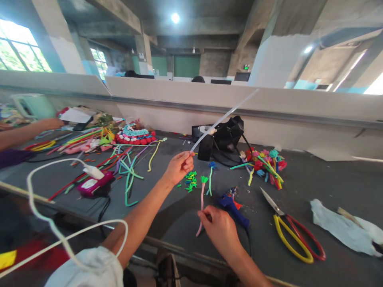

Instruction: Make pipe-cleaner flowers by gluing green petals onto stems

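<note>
My left hand [180, 167] is closed around the lower end of a long translucent glue stick [224, 118], which slants up to the right. My right hand [219, 227] pinches the pink stem of a small craft flower [202, 197] with a green tuft on top. A second craft flower [210, 180], with a green stem and blue head, lies just behind it. Loose green and yellow pieces [190, 181] are scattered between my hands. To the right of the flowers rests a blue glue gun [233, 209], partly behind my right hand.
Scissors [283, 223] with yellow and red handles lie at right, near a crumpled white cloth [338, 223]. Finished-looking flowers [269, 163] and a black bag [230, 135] sit farther back. At left are a magenta power socket [95, 183], a white cable [32, 195] and another person's arm [26, 133].
</note>
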### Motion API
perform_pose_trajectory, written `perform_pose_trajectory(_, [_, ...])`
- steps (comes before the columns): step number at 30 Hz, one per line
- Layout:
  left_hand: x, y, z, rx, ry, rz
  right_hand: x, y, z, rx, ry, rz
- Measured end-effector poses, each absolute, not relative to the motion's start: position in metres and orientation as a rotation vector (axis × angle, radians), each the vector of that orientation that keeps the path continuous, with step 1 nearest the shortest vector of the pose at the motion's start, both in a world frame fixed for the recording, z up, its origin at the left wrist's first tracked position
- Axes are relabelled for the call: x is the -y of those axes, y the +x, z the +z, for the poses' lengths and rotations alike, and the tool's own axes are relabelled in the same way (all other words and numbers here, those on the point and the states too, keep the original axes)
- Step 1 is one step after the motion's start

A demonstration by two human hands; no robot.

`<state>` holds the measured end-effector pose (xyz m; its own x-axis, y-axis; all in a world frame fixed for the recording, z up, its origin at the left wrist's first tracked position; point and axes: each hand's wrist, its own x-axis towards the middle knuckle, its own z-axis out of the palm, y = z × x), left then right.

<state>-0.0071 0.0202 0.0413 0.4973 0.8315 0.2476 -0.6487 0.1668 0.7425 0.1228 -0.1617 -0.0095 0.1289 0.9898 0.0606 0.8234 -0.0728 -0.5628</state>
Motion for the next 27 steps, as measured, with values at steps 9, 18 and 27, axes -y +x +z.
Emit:
perform_pose_trajectory(9, [-0.024, -0.016, 0.023, -0.252, 0.931, 1.094, 0.158, 0.123, -0.017, 1.744, -2.018, 0.446])
perform_pose_trajectory(18, [-0.02, -0.012, 0.021, -0.281, 0.97, 1.061, 0.154, 0.123, -0.019, 1.734, -2.025, 0.476])
perform_pose_trajectory(27, [-0.011, -0.006, 0.02, -0.33, 1.08, 0.969, 0.155, 0.124, -0.013, 1.674, -1.984, 0.521])
